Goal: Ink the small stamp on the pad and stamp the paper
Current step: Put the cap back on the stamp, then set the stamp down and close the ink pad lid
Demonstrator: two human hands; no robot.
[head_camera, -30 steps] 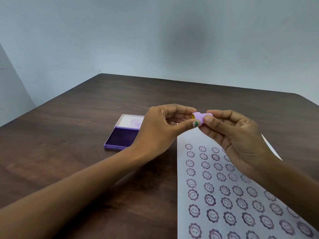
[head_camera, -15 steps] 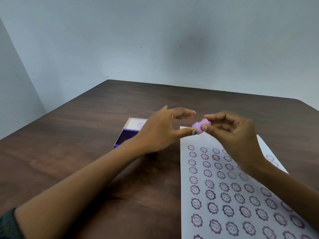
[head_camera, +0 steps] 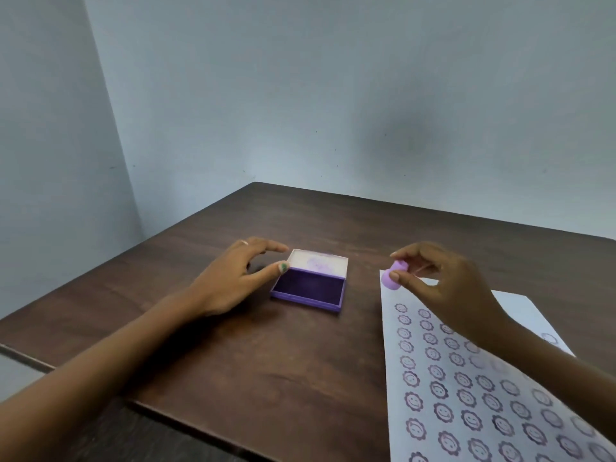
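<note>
Right hand pinching small stamp; left hand spread beside ink pad; no readable writing.

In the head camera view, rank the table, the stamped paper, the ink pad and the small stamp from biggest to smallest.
1. table
2. stamped paper
3. ink pad
4. small stamp, held in the right hand

Paper runs off the bottom edge; right hand hides the stamp's face and some prints.
</note>
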